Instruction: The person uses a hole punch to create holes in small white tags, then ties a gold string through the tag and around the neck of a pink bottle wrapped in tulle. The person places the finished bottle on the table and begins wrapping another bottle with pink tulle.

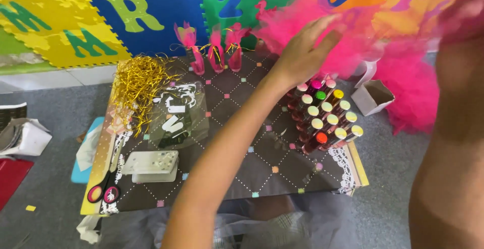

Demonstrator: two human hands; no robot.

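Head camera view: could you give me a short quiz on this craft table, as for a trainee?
1. True or false: the left hand lies open on the fluffy pink tulle.
2. What lies at the near left corner of the dark patterned board? A) black scissors with pink-ringed handles B) a glass cup C) a phone
3. How many small pink tulle bundles tied with gold ribbon stand at the board's far edge?

Key: 1 true; 2 A; 3 three.
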